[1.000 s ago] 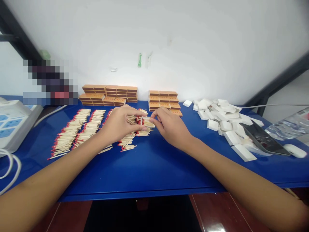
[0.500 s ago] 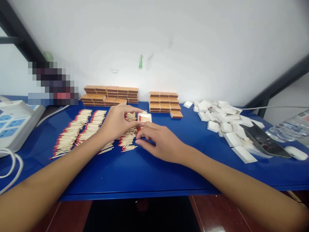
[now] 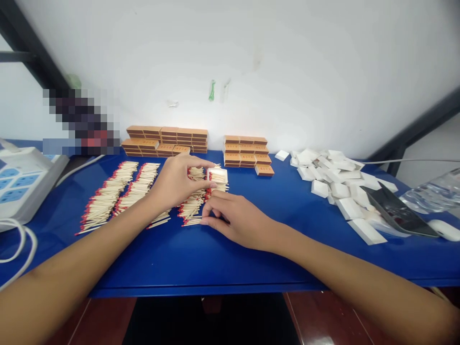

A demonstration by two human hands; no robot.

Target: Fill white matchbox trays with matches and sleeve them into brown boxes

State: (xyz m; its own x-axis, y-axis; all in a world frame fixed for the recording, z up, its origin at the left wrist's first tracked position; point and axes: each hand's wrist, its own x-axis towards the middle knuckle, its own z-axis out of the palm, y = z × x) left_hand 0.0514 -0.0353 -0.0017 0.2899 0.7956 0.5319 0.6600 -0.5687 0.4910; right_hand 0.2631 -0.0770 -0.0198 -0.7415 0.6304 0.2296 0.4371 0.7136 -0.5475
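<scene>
My left hand (image 3: 176, 177) reaches over rows of matches, its thumb and index finger closed on a small white matchbox tray (image 3: 217, 171). Red-headed matches (image 3: 217, 179) lie in that tray, and its near end is partly hidden. My right hand (image 3: 237, 218) is just in front of the tray, with thumb and fingertips pinched at the bare ends of a few matches (image 3: 192, 221) at the near end of a row. Further left, two more long rows of matches (image 3: 106, 199) lie on the blue table, and another is mostly covered by my left hand.
Stacked orange matchboxes (image 3: 165, 139) stand against the wall, with a second stack (image 3: 246, 151) to their right. White trays (image 3: 338, 177) are heaped at the right, beside a dark phone (image 3: 398, 208), a clear plastic bottle (image 3: 431, 191) and a white mouse (image 3: 445, 230). A power strip (image 3: 28, 182) sits left.
My right hand has drawn slightly down and away from the tray, its fingertips now at the match ends. My left hand keeps its hold on the tray.
</scene>
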